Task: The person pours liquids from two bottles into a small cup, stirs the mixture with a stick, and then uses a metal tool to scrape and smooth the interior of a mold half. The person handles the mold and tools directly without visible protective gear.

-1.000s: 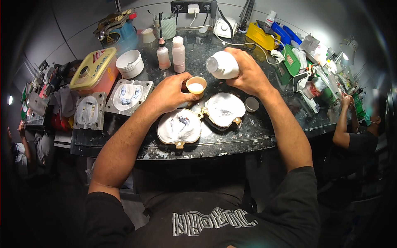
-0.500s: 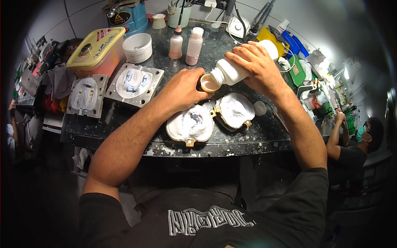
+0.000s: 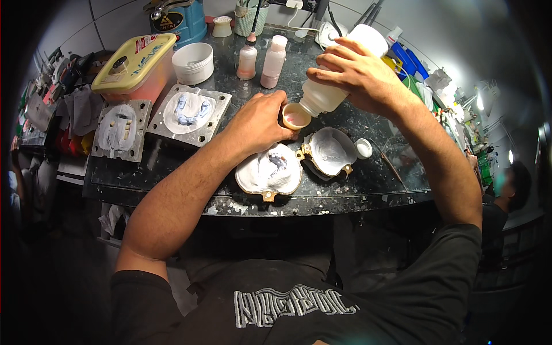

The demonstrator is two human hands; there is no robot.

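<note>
My left hand [image 3: 261, 122] is closed around a small cream-coloured cup [image 3: 291, 122], its opening turned up with a little pinkish stuff inside. My right hand [image 3: 359, 77] grips a large white plastic bottle [image 3: 324, 96] from above. The bottle is tilted, its open neck at the cup's right rim; whether anything flows out cannot be made out. Just below my left hand lies a brass-rimmed flask half [image 3: 261, 179] filled with white plaster, with a greyish hollow. Next to it sits a second plaster-filled flask half [image 3: 330, 155]. A round white cap [image 3: 363, 148] lies to its right.
Two metal mould plates [image 3: 192, 115] with plaster lie at left. Behind them stand a yellow-lidded tub [image 3: 135, 60] and a white pot [image 3: 192, 63]. Two small pinkish bottles [image 3: 246, 62] are beyond the cup. A thin tool [image 3: 394, 168] lies right; a person [image 3: 509, 190] is far right.
My right hand and the bottle have shifted slightly, the bottle's base swinging up and nearer. The cup's inside now shows more, with pinkish contents. My left hand keeps its hold.
</note>
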